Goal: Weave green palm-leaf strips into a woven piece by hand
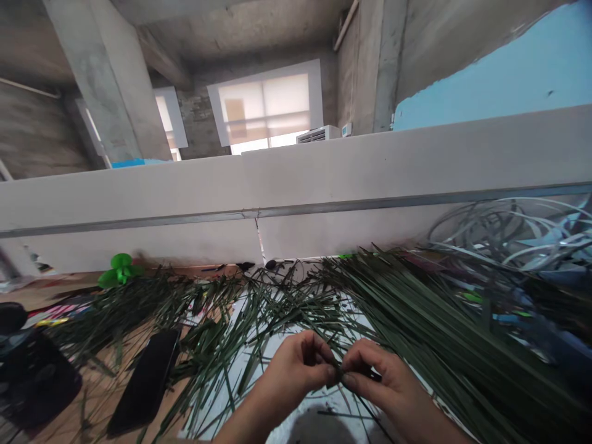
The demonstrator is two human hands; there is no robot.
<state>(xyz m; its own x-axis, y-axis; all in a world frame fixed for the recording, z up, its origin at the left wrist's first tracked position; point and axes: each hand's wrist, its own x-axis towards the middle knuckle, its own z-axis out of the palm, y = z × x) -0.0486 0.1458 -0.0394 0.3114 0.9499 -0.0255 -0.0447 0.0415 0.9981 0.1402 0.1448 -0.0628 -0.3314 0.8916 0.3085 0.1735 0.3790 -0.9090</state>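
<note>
My left hand (300,365) and my right hand (377,376) meet over a white sheet (300,401) at the front of the table. Both are closed in a pinch, thumbs and forefingers nearly touching, on a small dark green leaf strip (339,372). Most of the strip is hidden by my fingers. Loose cut leaf strips (259,327) lie scattered around and behind my hands. Right of my right hand stretches a thick bundle of long green leaves (430,327).
A black phone (147,379) lies left on the table, near a dark container (34,376). Behind stand a green plastic object (121,271) and a low white partition (300,179). Coiled pale strips (499,231) sit at the right.
</note>
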